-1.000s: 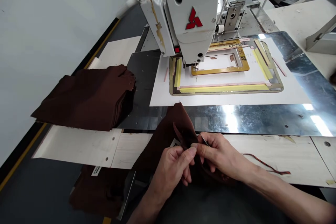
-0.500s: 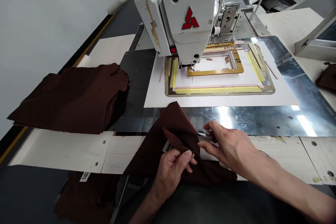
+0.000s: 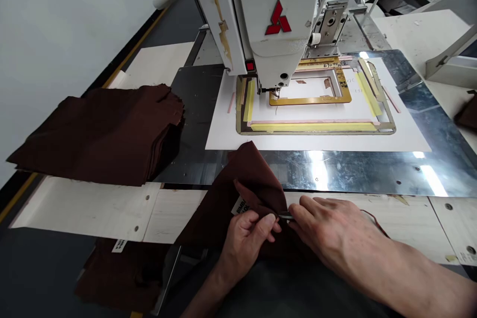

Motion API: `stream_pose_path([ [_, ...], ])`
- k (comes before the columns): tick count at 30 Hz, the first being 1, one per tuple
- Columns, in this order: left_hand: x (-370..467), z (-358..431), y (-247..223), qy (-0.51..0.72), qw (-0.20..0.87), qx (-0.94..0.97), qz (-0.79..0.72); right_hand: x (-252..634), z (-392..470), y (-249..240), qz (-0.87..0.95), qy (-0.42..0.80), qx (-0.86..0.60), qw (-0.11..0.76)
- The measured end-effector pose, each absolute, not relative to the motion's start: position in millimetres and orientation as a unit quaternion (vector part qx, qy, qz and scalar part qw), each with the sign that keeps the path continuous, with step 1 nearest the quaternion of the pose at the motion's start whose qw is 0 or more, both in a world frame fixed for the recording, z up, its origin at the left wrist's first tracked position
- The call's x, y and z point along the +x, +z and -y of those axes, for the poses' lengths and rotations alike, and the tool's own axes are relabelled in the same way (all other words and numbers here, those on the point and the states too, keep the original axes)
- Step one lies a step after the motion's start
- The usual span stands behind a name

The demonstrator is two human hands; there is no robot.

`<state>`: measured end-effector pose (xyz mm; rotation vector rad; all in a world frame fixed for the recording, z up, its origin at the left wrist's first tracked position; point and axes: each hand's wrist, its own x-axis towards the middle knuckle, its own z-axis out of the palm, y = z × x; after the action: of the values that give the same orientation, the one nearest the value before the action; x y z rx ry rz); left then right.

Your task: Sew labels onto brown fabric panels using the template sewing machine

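Nearest me, low on the L, I see a brown bundle (image 3: 115, 280) w/ a white tag (image 3: 119, 245), below the level of the pale tabletop (image 3: 179, 216). Next, the L hand (image 3: 244, 238) pinches a fold of the brown cloth (image 3: 219, 203) btwn thumb & fingers. That pc lies over the tabletop's front edge, far corner up on the metal plate (image 3: 365, 174), a label (image 3: 239, 205) w/ black letters showing. R hand (image 3: 330, 226) is closed on a small metal tool (image 3: 286, 216); its tip is at the cloth, just beside the L thumb. Most of it's hidden, so can't tell the type. A thin cord (image 3: 374, 221) lies behind the R wrist. Farther L, a cloth pile (image 3: 93, 134) sits partly on the plate. Then a white sheet (image 3: 223, 129) w/ yellow tape (image 3: 313, 127), a gold frame (image 3: 309, 101) on top, & the sewing machine's (image 3: 283, 35) needle end over the frame's near L corner. Far L: gray wall (image 3: 74, 20).
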<state>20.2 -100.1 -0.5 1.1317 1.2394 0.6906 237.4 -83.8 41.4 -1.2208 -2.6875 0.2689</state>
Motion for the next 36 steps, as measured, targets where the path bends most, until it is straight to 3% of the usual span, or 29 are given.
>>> stream_pose_path([
  [18, 23, 100, -2, 0.285, 0.59, 0.52, -0.547, 234, 84, 51, 0.907, 0.103, -0.404, 0.054],
  [22, 22, 100, -2, 0.286, 0.594, 0.518, -0.545, 234, 87, 39, 0.891, 0.136, -0.424, 0.086],
  [25, 22, 101, -2, 0.295, 0.6, 0.508, -0.543, 237, 86, 30, 0.847, 0.201, -0.468, 0.153],
  [29, 21, 102, -1, 0.299, 0.616, 0.494, -0.536, 244, 80, 32, 0.712, 0.391, -0.529, 0.246],
  [36, 22, 102, 3, 0.293, 0.624, 0.494, -0.529, 232, 76, 29, 0.624, 0.584, -0.484, 0.185],
])
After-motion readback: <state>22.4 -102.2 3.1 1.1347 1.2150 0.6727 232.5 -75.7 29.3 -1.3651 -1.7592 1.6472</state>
